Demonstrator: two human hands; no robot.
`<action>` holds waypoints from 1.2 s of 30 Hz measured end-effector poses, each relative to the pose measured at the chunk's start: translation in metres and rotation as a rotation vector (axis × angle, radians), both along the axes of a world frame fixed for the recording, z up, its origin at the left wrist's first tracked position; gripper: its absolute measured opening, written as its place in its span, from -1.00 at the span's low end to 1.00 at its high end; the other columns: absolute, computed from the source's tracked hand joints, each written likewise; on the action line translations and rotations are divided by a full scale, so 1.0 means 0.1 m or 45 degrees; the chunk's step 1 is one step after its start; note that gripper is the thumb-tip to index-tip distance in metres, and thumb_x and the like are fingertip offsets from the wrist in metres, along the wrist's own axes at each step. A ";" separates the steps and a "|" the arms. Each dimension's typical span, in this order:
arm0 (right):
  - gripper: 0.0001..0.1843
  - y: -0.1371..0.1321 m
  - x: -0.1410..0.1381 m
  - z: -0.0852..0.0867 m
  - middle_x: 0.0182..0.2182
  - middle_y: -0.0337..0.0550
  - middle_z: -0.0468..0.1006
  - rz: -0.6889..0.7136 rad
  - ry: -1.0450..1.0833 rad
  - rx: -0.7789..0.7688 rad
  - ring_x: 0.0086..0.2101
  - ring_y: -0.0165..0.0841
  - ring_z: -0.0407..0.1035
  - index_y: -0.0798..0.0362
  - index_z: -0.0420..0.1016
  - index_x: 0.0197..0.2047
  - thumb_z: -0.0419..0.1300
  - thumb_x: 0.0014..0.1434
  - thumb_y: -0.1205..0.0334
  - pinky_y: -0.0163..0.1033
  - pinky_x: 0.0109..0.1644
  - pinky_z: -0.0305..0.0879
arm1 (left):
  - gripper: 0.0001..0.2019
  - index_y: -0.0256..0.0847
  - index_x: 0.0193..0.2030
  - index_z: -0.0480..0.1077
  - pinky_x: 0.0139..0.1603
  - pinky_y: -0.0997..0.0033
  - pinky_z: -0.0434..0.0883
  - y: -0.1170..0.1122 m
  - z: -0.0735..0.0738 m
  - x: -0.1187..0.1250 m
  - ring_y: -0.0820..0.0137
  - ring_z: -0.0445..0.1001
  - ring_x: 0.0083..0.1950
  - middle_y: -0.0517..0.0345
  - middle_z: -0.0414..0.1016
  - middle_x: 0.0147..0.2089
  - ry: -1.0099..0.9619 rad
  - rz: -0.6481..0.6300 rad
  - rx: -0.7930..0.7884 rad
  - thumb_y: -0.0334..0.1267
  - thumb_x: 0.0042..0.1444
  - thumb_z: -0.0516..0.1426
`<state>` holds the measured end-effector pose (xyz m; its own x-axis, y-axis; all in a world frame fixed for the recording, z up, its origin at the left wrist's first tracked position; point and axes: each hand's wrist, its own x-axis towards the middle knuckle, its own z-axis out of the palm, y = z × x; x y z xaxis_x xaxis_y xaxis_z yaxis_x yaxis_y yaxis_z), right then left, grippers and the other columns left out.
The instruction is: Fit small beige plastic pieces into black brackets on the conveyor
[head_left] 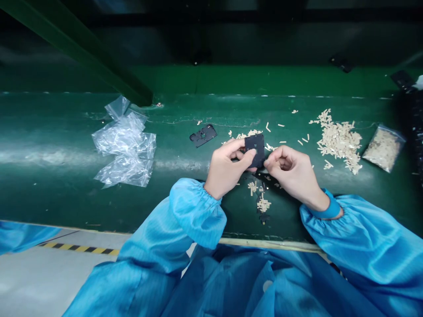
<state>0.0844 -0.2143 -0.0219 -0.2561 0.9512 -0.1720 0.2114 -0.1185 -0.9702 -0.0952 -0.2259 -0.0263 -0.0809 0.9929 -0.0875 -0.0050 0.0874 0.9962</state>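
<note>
Both my hands hold a small black plastic frame (pixel 256 147) up over the green bench mat (pixel 82 193). My left hand (pixel 228 165) pinches its lower left side between thumb and fingers. My right hand (pixel 287 169) grips its lower right corner with curled fingertips. A second black frame (pixel 203 135) lies flat to the left of my hands. Loose beige strips (pixel 339 141) form a heap to the right. Smaller scatters of them (pixel 261 203) lie just below my hands.
A clear bag of beige strips (pixel 384 148) lies at the right. A heap of crumpled clear plastic bags (pixel 125 145) lies at the left. A green steel beam (pixel 79 46) slants overhead at the upper left. My blue sleeves (pixel 194 215) cover the near bench edge.
</note>
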 end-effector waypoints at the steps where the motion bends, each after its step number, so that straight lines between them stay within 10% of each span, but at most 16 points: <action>1: -0.87 0.00 0.00 0.00 -0.51 -0.27 0.47 0.002 -0.006 0.000 -0.53 -0.48 0.27 0.04 0.45 -0.38 0.34 0.10 0.30 -0.32 -0.49 0.12 | -0.79 -0.22 -0.10 0.60 -0.35 0.52 0.64 0.00 0.00 0.00 0.49 0.50 -0.35 0.21 0.52 -0.39 -0.005 0.001 -0.004 -0.25 0.13 0.27; 36: -0.67 0.05 0.10 0.08 -0.60 -0.42 0.27 0.325 0.502 -0.429 -0.59 -0.51 0.10 0.02 0.39 -0.31 0.42 0.17 0.03 -0.34 -0.51 -0.05 | -0.71 -0.16 -0.09 0.59 -0.44 0.61 0.60 -0.02 0.10 -0.10 0.51 0.57 -0.37 0.17 0.58 -0.26 -0.579 -0.201 -0.336 -0.10 0.08 0.36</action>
